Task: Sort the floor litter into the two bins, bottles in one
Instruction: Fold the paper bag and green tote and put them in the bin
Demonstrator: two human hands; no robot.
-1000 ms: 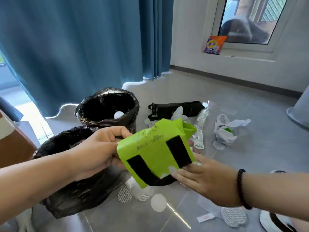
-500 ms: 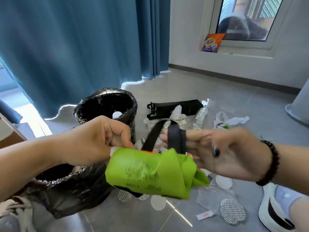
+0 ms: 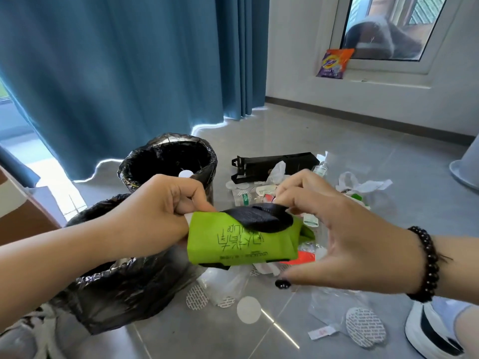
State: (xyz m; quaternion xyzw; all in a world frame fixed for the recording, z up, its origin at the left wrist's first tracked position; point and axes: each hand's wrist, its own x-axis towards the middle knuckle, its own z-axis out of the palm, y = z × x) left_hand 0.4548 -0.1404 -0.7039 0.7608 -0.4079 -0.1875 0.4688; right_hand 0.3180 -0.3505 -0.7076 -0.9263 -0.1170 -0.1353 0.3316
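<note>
Two hands at work: left hand (image 3: 153,216) pinching the end of the folded lime-green fabric bag (image 3: 241,242), right hand (image 3: 344,234) now tucking its black webbing strap (image 3: 259,218) over the top. Flat a second ago, rolled into a tight bundle since, held above the near black-lined bin (image 3: 124,281). Probably ready to drop; clear plastic bottles (image 3: 320,168) remaining on the grey tiled floor (image 3: 337,141) beyond.

Bare forearms, dark beaded bracelet (image 3: 426,265) (right wrist), black-painted thumbnail (image 3: 282,284)
</note>
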